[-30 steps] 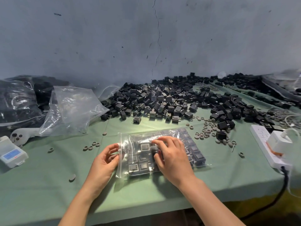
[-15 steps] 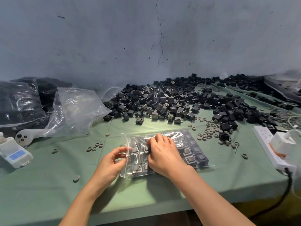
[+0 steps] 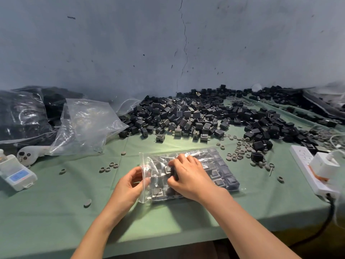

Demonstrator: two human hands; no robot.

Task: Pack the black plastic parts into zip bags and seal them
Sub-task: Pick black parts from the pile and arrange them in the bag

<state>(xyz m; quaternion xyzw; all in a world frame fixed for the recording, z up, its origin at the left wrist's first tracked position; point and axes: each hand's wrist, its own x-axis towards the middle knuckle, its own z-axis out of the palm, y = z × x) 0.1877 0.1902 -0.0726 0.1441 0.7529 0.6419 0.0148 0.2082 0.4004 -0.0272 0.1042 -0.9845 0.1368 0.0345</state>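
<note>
A clear zip bag filled with black plastic parts lies flat on the green table cover, its open mouth pointing left. My left hand pinches the bag's mouth edge between thumb and fingers. My right hand sits on top of the bag's left half, fingers curled and gripping parts through the plastic. Behind the bag, a large loose pile of black plastic parts spreads across the table to the right.
Empty clear bags and filled bags lie at the left. A white handheld device rests near the left edge. Grey rings are scattered right of the bag. A white power strip with a plug sits at the right.
My right hand has slid left along the bag toward its mouth and curled tighter. My left hand has taken hold of the mouth edge and lifted it slightly.
</note>
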